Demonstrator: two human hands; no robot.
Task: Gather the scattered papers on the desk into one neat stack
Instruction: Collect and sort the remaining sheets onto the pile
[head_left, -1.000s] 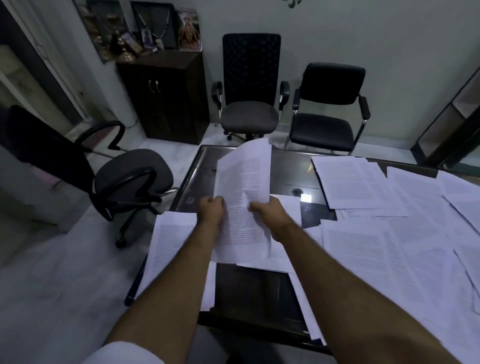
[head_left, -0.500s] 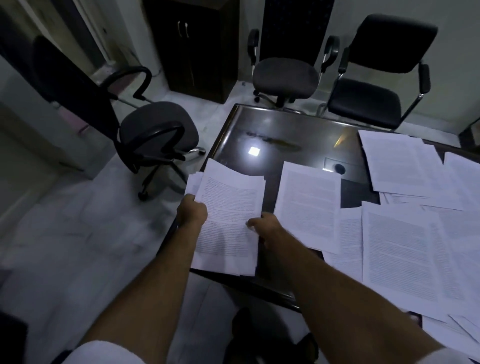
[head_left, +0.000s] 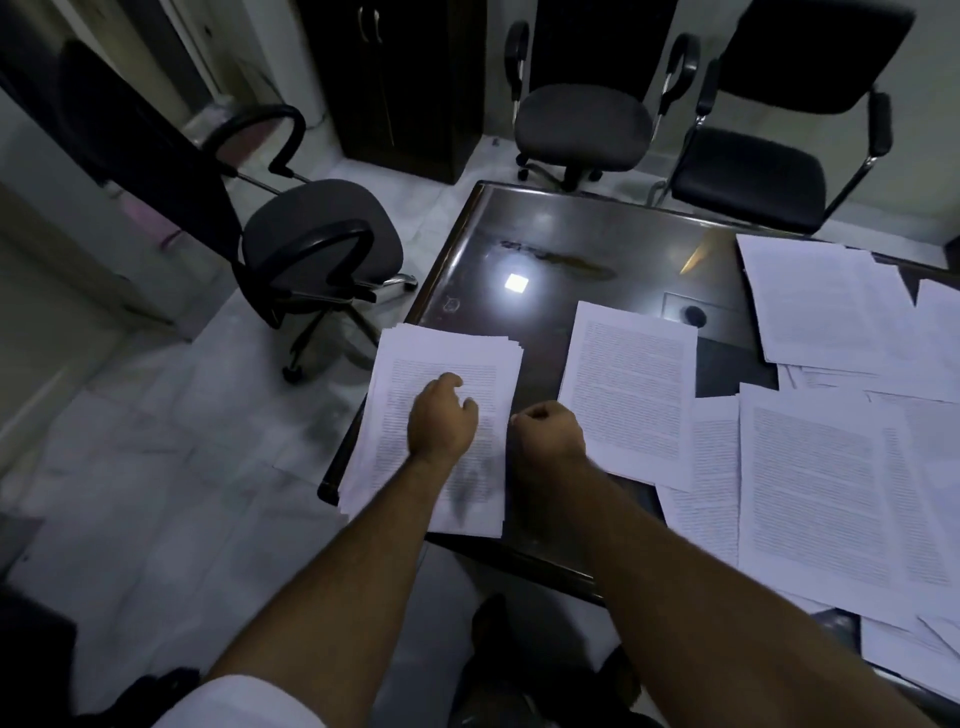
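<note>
The stack (head_left: 441, 374) sits at the desk (head_left: 545, 234) corner, its left and near edges overhanging the rim. The left hand (head_left: 441, 423) lies on top of it, fingers loosely curled (grip or mere press, cannot tell). The right hand (head_left: 548, 428), just right of the stack, is a closed fist holding nothing. Risk: a careless nudge likely slides the overhang off onto the floor. The bare desk beyond the stack gives room to push it inward. The loose sheet (head_left: 628, 384) lies right of the stack; the scattered papers (head_left: 831, 483) lie further right.
</note>
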